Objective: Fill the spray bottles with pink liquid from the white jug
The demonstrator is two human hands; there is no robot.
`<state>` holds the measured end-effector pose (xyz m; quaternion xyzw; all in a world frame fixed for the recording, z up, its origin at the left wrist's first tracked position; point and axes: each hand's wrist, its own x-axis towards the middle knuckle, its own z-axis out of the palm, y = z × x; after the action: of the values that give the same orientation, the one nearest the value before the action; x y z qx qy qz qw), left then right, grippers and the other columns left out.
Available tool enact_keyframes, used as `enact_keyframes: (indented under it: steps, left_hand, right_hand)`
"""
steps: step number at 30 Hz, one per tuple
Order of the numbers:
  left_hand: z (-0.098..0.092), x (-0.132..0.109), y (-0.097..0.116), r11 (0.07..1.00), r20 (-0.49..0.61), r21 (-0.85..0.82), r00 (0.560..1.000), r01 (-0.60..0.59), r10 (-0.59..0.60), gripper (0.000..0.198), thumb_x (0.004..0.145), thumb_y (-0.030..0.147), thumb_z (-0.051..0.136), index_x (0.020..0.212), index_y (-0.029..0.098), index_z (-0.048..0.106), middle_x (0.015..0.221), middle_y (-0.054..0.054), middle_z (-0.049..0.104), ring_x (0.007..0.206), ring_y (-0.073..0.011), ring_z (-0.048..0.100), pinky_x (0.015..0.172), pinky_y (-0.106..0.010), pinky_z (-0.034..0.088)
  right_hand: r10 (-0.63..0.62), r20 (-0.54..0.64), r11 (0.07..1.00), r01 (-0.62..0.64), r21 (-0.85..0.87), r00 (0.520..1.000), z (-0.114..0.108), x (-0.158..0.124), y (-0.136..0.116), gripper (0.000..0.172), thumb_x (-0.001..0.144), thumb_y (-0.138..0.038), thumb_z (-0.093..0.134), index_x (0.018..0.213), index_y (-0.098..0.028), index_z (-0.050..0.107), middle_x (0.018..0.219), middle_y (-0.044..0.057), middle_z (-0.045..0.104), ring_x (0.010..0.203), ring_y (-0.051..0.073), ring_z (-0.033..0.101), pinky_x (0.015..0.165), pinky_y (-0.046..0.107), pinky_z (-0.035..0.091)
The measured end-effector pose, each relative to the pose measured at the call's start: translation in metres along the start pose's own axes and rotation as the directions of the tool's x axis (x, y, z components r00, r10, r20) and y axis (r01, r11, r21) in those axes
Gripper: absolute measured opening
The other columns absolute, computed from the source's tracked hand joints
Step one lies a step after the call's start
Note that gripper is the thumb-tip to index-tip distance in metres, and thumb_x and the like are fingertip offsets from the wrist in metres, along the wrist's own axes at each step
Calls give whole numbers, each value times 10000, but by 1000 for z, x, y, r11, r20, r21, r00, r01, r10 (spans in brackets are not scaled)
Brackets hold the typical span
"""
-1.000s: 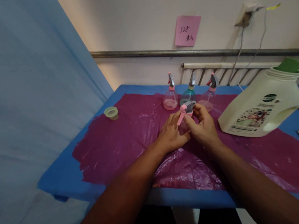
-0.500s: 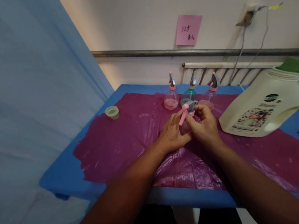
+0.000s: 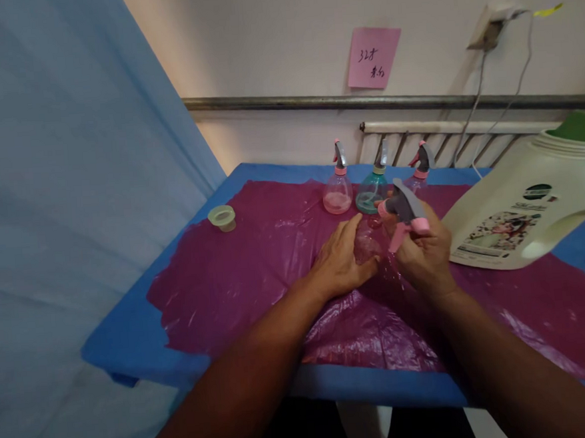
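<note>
Along the near edge of the table, a blue cloth (image 3: 378, 376) is covered by a crumpled, shiny purple plastic sheet (image 3: 266, 274). On that sheet, a round, clear plastic bottle (image 3: 367, 240) is held in a wide curve of fingers and thumb by the left hand (image 3: 339, 259). Just to its right, a grey-and-pink plastic trigger sprayer head (image 3: 405, 211) is gripped closely by the right hand (image 3: 423, 256), tilted and apparently off the bottle's mouth; whether a tube hangs below it cannot be told. The bottle is best steadied low and lightly, as its wall may give if squeezed; the head is best kept level, its trigger unpressed, so that nothing is dripped. Farther right, a large cream plastic jug (image 3: 516, 203) is stood near the right hand. Beyond, a pink-tinted spray bottle (image 3: 338, 199), a teal spray bottle (image 3: 372, 192) and a partly hidden pink-collared spray bottle (image 3: 422, 160) are lined up.
</note>
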<state>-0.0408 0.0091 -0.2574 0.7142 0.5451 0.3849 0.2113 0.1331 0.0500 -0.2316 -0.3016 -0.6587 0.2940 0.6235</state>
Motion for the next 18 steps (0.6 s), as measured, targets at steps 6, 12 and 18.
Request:
enact_keyframes:
  steps: [6,12,18]
  left_hand:
    - [0,-1,0,1000,17,8,1000,5,-5,1051,928,530,852,1797,198,364,1759,-214,535,1654,-444,527,1392,-622,443]
    - [1,1,4,999,0,3,999,41,-41,1094,881,467,874,1796,139,373,1768,-217,552,1650,-420,552,1396,-558,458]
    - [-1,-2,6,1000,4,-8,1000,28,-28,973,916,504,863,1735,184,446,1740,-200,591,1626,-411,583,1383,-582,474]
  right_hand:
    - [-64,-181,995,76,59,981,-10,21,-41,258,988,-473,906,1143,-282,832,1116,63,856,1015,296,846,979,552,712]
    - [-157,-52,977,147,-156,986,-20,39,-89,275,925,-469,968,1126,-308,872,1006,9,843,870,222,798,782,396,695]
    - [-276,3,954,274,-125,961,-10,49,-112,309,908,-360,966,1202,-334,874,1014,9,831,826,200,757,646,331,625]
